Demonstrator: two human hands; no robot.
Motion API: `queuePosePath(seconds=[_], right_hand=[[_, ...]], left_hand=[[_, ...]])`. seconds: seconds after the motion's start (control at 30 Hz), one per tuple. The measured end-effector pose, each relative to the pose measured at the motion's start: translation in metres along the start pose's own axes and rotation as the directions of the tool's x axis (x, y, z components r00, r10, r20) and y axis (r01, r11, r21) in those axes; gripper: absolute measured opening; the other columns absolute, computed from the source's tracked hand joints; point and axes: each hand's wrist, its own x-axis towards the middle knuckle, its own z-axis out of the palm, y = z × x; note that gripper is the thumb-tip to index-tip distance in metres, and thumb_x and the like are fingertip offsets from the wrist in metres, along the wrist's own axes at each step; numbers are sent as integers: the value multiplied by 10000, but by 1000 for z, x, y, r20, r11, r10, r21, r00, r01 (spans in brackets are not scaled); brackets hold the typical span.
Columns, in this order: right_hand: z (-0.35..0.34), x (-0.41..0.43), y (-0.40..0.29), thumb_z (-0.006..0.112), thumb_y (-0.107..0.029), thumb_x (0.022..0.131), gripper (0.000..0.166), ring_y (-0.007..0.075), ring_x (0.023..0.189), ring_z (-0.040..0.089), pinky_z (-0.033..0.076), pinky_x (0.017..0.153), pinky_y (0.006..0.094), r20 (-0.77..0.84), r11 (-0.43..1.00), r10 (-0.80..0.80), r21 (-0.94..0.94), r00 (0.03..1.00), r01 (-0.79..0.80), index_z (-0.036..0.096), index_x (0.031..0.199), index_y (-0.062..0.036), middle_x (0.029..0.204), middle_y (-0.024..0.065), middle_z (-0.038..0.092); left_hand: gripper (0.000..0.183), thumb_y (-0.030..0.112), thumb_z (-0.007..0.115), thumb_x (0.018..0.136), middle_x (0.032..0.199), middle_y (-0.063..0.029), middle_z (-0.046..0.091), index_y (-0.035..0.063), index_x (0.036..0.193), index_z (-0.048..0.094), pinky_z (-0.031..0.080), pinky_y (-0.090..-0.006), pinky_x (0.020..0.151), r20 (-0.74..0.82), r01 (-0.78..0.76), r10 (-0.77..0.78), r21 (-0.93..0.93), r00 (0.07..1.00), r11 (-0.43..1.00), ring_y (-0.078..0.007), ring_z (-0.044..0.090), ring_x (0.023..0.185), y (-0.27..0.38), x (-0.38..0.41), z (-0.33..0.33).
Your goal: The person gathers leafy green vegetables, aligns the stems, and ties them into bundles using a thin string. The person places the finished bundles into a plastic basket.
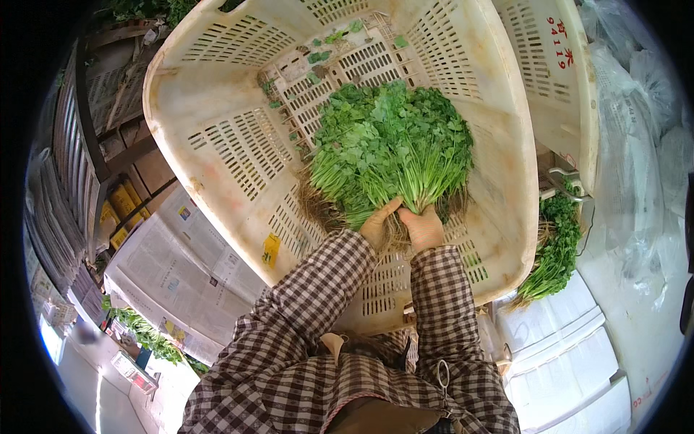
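Note:
A large off-white slotted plastic crate (227, 200) stands in front of me, tilted in view. In its near half lies a pile of coriander-like leafy greens (352, 141), with thin brown roots at the near and left edges. My right hand (424, 229) is closed round the stem bases of a bunch (428, 173), whose leaves fan away from me. Close beside it, my left hand (378, 225) has its thumb over the stems at the bunch's base. The left fingers are mostly hidden under the greens. Roots hang down between the two hands.
A second crate (547, 103) stands against the right side. More rooted greens (558, 244) lie beyond the rim, by a metal hook (569, 184). White foam boxes (558, 347) and clear plastic bags (634, 163) are at right. Newspaper (184, 266) covers a stack at left.

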Motion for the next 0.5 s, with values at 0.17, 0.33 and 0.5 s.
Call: queuePosePath(seconds=[0.17, 0.33, 0.5], right_hand=[[18, -7, -8, 613, -429, 847, 546, 246, 631, 554, 487, 580, 382, -93, 917, -52, -400, 994, 11, 506, 1043, 70, 747, 161, 575], [28, -21, -12, 548, -405, 888, 493, 311, 677, 637, 532, 639, 420, -112, 843, -166, -531, 980, 82, 501, 1076, 48, 829, 193, 645], [-8, -35, 0, 560, -408, 893, 471, 211, 740, 618, 495, 686, 326, 22, 939, -202, -280, 979, 200, 568, 1117, 6, 829, 120, 653]], left_hand=[[682, 458, 648, 866, 1414, -136, 424, 66, 1381, 435, 405, -432, 1089, 257, 127, -130, 30, 958, 992, -291, 432, 1288, -3, 21, -18], [492, 362, 694, 852, 1266, -154, 554, 42, 1213, 598, 505, -390, 956, -98, 128, -110, 202, 989, 971, -271, 559, 1138, 10, 14, 1], [402, 325, 710, 829, 1102, -141, 628, 54, 1119, 645, 565, -377, 785, -171, -130, 174, 239, 970, 962, -236, 632, 927, -8, 38, -34]])
